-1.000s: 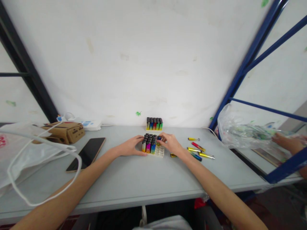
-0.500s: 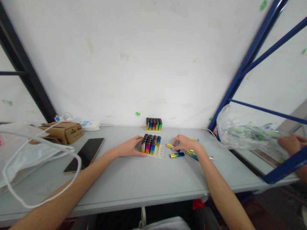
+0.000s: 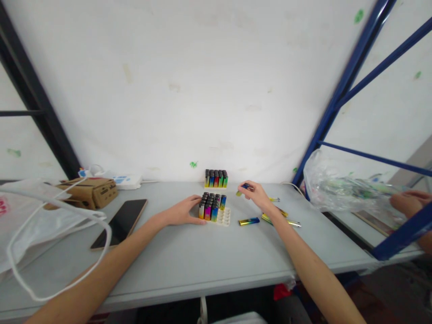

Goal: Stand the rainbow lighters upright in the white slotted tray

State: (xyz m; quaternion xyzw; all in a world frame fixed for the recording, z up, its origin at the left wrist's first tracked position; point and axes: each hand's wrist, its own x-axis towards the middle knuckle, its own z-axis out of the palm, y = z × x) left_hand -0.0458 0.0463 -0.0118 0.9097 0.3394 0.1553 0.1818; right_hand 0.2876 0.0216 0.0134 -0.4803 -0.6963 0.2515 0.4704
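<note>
My left hand [image 3: 184, 210] grips the left side of a white tray [image 3: 224, 222], thumb at the front and fingers behind. Upright lighters [image 3: 208, 211] with black tops and shiny multicoloured bodies fill its left part, and round holes show at its right. To the right, a blue and yellow lighter [image 3: 243, 187] is pinched in the fingertips of my right hand [image 3: 257, 194], raised off the table. A similar lighter [image 3: 249, 221] lies flat below that hand. Several more loose lighters [image 3: 286, 222] lie partly behind my right wrist.
Against the wall stands a second block of lighters [image 3: 216, 178]. A phone [image 3: 122, 221], a cardboard box [image 3: 91, 192], a white plastic bag [image 3: 37, 216] and a looped white cable are at left. At right, another person's hand [image 3: 410, 201] touches a clear bag [image 3: 347, 186] beyond a blue frame [image 3: 324, 130].
My right hand has picked up a lighter from the table and lifted it slightly, tilting it up. My left hand stays at the tray. The view has shifted slightly.
</note>
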